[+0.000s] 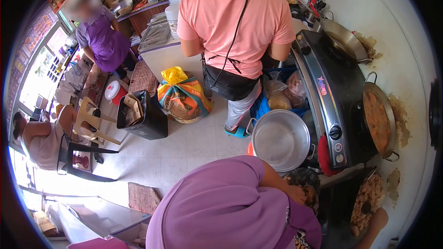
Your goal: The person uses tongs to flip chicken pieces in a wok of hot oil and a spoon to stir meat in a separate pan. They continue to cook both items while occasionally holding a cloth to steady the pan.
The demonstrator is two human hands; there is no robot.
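My left hand reaches down at the edge of a dark container or bag beside the stove, and its fingers are partly hidden. My right hand is at the wall side of a pan of chopped, browned food. It looks closed, but what it grips is hidden. A small dark round piece lies on the food, perhaps the head of a utensil. Just beyond my left hand stands a large aluminium pot with bare metal showing inside.
The black gas stove carries a pan of orange-red stew and a wok. A person in a pink shirt stands ahead. Another in a purple apron is farther off. A bin and a tied sack stand on the floor.
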